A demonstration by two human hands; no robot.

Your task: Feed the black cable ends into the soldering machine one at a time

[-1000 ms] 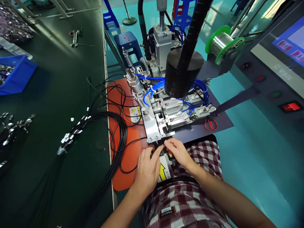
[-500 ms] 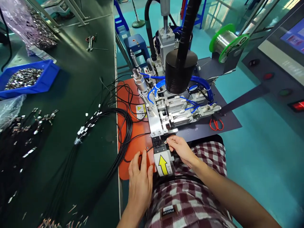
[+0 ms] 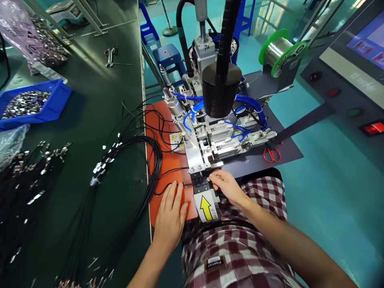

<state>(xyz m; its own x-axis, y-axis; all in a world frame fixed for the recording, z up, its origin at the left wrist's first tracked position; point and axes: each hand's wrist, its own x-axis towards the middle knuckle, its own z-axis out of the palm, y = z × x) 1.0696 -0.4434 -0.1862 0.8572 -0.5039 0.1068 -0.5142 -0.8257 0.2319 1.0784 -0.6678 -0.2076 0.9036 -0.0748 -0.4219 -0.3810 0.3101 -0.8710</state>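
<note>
My left hand (image 3: 170, 214) lies flat on the orange mat (image 3: 163, 168), fingers stretched out, fingertips on a thin black cable (image 3: 172, 185) that runs right into the black clamp block (image 3: 201, 185) at the front of the soldering machine (image 3: 210, 136). My right hand (image 3: 225, 186) pinches the cable's end at that block, just above the white tab with the yellow arrow (image 3: 205, 206). The tip between the fingers is too small to make out.
A bundle of black cables with metal ends (image 3: 102, 168) lies on the dark green table (image 3: 90, 104) to the left. A blue bin of metal parts (image 3: 33, 105) stands far left. Red scissors (image 3: 271, 155) lie right of the machine. A solder spool (image 3: 277, 52) and control panel (image 3: 351, 80) are at right.
My left hand has let go near the clamp, slid left and flattened onto the orange mat over the cable. My right hand stays pinched at the clamp block.
</note>
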